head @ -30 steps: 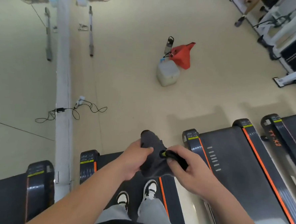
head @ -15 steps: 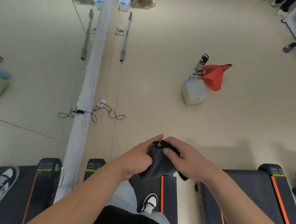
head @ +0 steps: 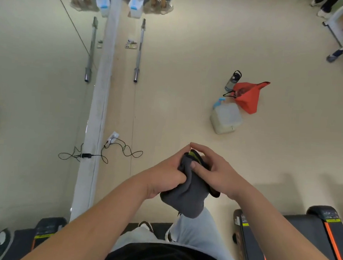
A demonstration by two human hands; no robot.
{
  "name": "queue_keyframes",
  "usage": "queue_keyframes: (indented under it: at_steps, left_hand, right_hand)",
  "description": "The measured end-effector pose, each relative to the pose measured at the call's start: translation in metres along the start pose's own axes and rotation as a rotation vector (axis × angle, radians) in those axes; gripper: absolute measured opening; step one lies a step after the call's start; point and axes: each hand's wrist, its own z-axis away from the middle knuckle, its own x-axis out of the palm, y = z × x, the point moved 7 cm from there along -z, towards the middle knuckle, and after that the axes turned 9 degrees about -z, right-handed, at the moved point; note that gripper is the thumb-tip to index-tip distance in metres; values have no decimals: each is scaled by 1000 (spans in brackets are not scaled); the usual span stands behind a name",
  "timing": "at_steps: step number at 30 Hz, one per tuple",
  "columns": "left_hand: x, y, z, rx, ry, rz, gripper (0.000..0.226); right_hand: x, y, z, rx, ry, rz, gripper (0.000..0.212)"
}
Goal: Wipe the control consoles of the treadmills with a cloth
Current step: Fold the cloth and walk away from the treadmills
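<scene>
Head view looks straight down on two bare forearms that meet over a pale floor (head: 169,89). A dark grey cloth (head: 188,199) hangs bunched between the hands, nearer the person than the white jug (head: 225,118) and a little to its left. The left hand (head: 167,176) has its fingers curled tight round the cloth's upper fold. The right hand (head: 214,172) presses its thumb on the cloth, and its other fingers arch over the top edge, where a small black and yellow-green piece shows; what that piece is cannot be told.

Touching the jug on its far right side lies a red bag (head: 249,96), and just beyond the jug stands a water bottle (head: 233,80). Well to the left of the jug, a black cable (head: 125,152) loops on the floor beside a mirror wall, and farther off on that side lies a steel bar (head: 139,51). Nearer than the jug and to its right, the end of a treadmill (head: 301,228) with an orange stripe shows.
</scene>
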Motion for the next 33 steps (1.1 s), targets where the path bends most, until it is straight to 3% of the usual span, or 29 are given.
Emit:
queue_keyframes:
  at_steps: [5,7,10,11,16,21,25,29,33]
  left_hand:
    - [-31,-11,-125,-142,2,27,85]
    - [-32,-14,-192,-163,-37,0,86]
    - [-21,-21,-316,-203,-150,-67,46]
    - [-16,-23,-361,-213,-168,-88,34]
    - [-24,0,-540,-268,-35,-33,36]
    - [-48,41,-664,-333,-175,256,43]
    - [-70,74,-783,-284,-387,17,38]
    - [-91,104,-913,-119,-457,-317,48]
    - [-88,114,-994,-26,-482,-422,28]
  right_hand:
    - [-51,37,-91,105,-43,-23,23]
    - [-82,70,-134,176,-42,-55,25]
    - [-152,124,-207,223,17,-75,30]
    - [-180,141,-231,222,54,-73,29]
    - [-331,190,-320,243,447,-244,36]
    - [-409,192,-396,287,710,-727,31]
    - [-468,202,-476,336,930,-938,37]
    - [-516,221,-550,307,1115,-1207,40]
    - [-552,254,-591,373,1282,-1131,41]
